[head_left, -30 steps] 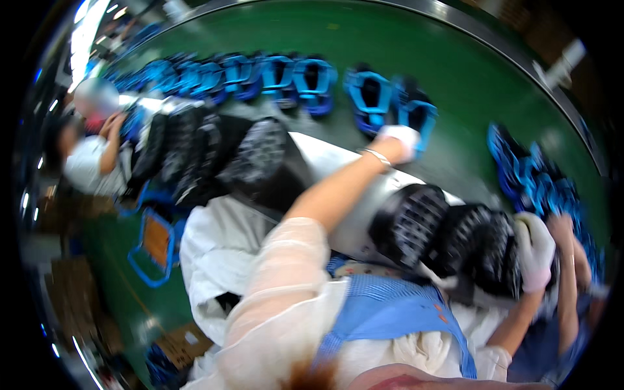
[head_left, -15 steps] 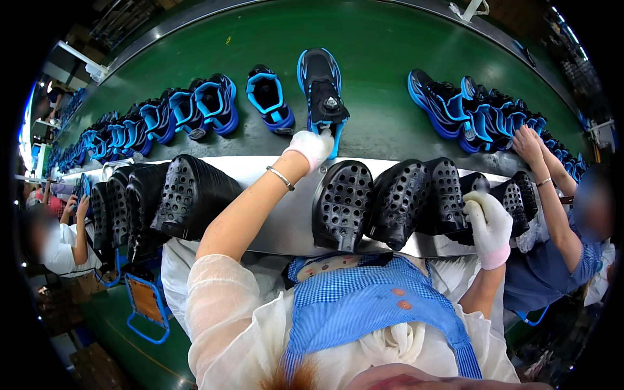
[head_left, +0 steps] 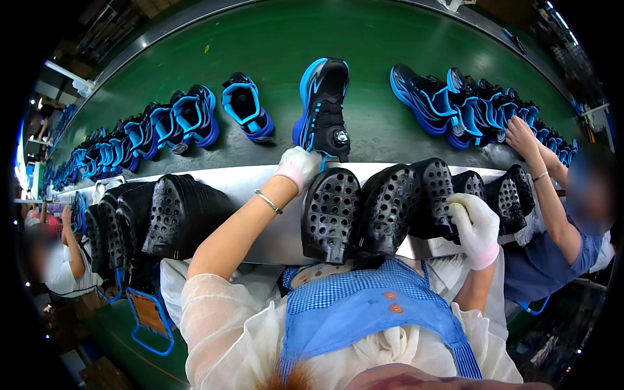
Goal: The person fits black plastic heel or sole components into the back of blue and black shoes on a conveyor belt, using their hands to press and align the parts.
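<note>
Left hand (head_left: 300, 165): fingers pinching blue-black shoe (head_left: 327, 97) at heel, toe beyond them; slack pinch could let it swivel; right hand (head_left: 476, 224): fingers curled, perforated black form (head_left: 434, 192) just left; grip unclear

No words, numbers, brand names or signs can be read. A few marks show, all too small or unclear to make out. On the shoe (head_left: 327, 91) at the front, the round dial (head_left: 340, 136) bears a pale mark whose form cannot be told. On the blue apron (head_left: 344, 325), a small dark mark (head_left: 373, 301) sits on the bib, to the left of two round orange-brown patches (head_left: 392, 302); whether it is lettering cannot be told. On the green tabletop (head_left: 364, 45), a small yellow mark (head_left: 207, 48) lies toward the far left, and it too cannot be read.
</note>
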Demonstrator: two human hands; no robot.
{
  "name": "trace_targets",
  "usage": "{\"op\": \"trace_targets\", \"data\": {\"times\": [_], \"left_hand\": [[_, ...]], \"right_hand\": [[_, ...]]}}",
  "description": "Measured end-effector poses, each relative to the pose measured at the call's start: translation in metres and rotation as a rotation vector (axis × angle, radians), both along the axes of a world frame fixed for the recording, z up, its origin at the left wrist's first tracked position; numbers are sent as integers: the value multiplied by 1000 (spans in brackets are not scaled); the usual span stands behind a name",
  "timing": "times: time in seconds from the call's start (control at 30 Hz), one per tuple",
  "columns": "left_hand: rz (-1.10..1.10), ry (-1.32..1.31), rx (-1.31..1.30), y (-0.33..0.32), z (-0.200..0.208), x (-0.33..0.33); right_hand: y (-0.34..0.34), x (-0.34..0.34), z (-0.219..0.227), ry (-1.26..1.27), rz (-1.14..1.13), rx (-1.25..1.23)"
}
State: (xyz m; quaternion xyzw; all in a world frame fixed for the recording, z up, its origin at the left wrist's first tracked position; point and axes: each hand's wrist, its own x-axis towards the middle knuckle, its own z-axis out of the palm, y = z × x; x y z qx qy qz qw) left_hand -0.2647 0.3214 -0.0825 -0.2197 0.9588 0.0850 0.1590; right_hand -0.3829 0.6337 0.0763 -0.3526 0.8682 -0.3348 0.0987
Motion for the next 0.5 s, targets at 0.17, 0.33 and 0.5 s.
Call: {"op": "trace_targets", "data": {"times": [0.17, 0.33, 0.5], "left_hand": [[-196, -66, -155, 1, 0, 3], [-66, -87, -26, 2, -1, -4], [-81, 0, -138, 1, -10, -2]], "right_hand": [[0, -5, -2, -3, 16, 17], [-1, -10, -5, 17, 32, 28], [-5, -12, -7, 2, 33, 39]]}}
